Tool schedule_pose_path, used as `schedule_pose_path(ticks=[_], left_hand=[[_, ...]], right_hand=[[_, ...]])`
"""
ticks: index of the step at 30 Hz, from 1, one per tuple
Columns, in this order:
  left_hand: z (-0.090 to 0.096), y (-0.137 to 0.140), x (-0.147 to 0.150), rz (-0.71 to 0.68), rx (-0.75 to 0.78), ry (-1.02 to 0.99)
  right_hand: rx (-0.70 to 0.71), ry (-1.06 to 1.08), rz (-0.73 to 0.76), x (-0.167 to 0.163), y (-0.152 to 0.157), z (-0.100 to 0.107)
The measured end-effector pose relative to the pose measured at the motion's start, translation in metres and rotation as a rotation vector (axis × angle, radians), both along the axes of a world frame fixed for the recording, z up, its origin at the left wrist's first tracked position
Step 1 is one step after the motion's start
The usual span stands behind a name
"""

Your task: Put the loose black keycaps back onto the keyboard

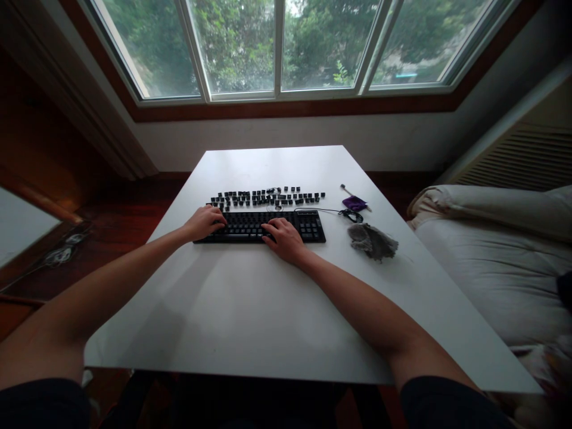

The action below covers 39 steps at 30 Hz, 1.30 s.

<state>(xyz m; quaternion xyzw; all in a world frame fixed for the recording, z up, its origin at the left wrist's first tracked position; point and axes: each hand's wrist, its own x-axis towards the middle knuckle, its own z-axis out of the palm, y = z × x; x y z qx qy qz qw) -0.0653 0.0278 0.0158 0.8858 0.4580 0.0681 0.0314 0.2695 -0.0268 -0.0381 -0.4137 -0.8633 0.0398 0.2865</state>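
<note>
A black keyboard (243, 229) lies across the middle of the white table, most of its visible area covered with keys. My left hand (205, 223) rests over its left end, fingers curved down onto the keys and not wrapped around anything visible. Over the middle of the keyboard is my right hand (285, 237), thumb and forefinger apart, touching the keys near the front edge. Just behind the keyboard, loose black keycaps (254, 199) lie in uneven rows. Anything small beneath my fingertips is hidden.
On the right of the white table (250, 316) are a grey cloth (373, 241), a coiled black cable (352, 215), a purple cloth (355, 203) and a thin brush-like stick (343, 187). A pale sofa (482, 256) stands beyond the right edge; windows (277, 47) are ahead.
</note>
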Motion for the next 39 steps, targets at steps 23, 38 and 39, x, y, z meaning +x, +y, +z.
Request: schedule_pose_path(ticks=[23,38,39], left_hand=[[-0.025,0.013,-0.007,0.447,0.026,0.041],[-0.014,0.047,-0.004,0.347,0.108,-0.013],[-0.013,0.049,-0.002,0.337,0.150,-0.033]], right_hand=[[0.009,-0.010,-0.002,0.000,0.000,0.000],[0.003,-0.007,-0.008,0.000,0.000,0.001],[0.001,-0.007,-0.007,0.000,0.000,0.002]])
